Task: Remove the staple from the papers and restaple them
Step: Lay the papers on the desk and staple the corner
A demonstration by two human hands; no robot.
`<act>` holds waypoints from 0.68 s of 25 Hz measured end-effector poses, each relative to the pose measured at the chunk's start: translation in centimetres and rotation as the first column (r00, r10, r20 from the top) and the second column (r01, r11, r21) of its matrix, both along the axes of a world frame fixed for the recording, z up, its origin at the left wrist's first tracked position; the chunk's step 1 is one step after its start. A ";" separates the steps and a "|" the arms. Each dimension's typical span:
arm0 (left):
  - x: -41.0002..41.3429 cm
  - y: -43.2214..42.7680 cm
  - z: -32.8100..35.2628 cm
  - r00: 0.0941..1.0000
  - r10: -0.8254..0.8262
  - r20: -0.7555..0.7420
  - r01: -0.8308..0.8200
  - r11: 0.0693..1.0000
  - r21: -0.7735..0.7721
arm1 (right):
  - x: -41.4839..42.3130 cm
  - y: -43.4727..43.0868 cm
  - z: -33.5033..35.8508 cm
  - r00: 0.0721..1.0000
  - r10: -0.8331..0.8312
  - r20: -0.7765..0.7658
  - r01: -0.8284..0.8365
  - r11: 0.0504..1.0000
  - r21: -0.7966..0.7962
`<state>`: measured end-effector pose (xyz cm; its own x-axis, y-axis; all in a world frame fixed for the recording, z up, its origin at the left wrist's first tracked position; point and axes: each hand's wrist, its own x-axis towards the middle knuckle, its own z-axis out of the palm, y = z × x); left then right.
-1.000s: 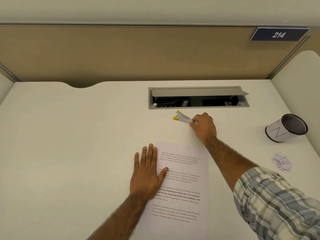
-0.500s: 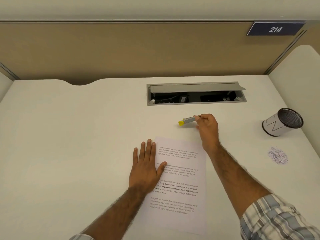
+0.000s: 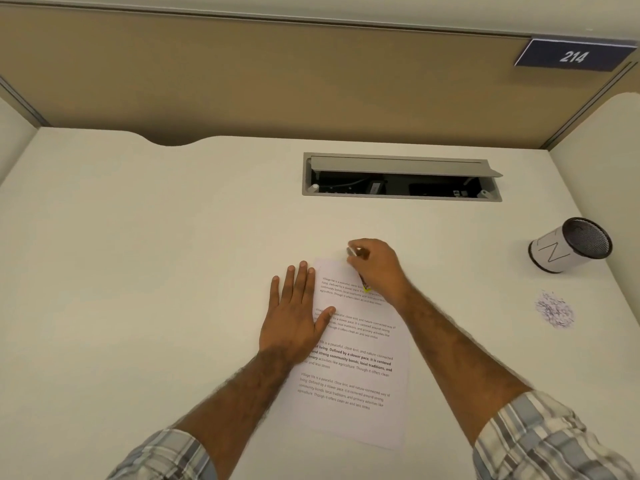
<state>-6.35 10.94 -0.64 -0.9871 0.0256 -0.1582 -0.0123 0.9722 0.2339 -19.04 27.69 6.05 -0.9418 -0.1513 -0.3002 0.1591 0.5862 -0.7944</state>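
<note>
Your left hand (image 3: 294,317) lies flat with straight fingers across the left edge of the papers (image 3: 353,375), pinning them to the worktop (image 3: 156,271). Your right hand (image 3: 379,271) is curled round a slim yellow-tipped tool (image 3: 364,285) and sits over the top of the papers, the yellow end pointing down onto the first lines of print. The staple itself is too small to make out, so you cannot tell from here whether it is out.

By the look of it you are only at the start. The tool is at the sheets, but the pulling of the staple looks not yet done, and the restapling is all left to do. No stapler shows anywhere around the papers. Well to the right of the papers lie a tipped mesh cup (image 3: 568,245) and a small heap of paper scraps (image 3: 554,310).
</note>
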 end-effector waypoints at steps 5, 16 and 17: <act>0.0 -0.1 -0.2 1.000 -0.001 0.002 0.001 1.000 -0.003 | 0.9 -1.4 -1.7 0.836 0.505 -0.217 -0.356 0.799 0.485; 0.0 -0.1 -0.3 1.000 -0.003 0.011 0.003 1.000 0.001 | 1.0 -3.0 -2.1 0.673 0.688 -0.272 -0.414 0.655 0.633; 0.0 0.0 -0.3 1.000 -0.002 0.010 0.002 1.000 0.002 | 1.0 -3.0 -2.1 0.666 0.695 -0.270 -0.419 0.648 0.635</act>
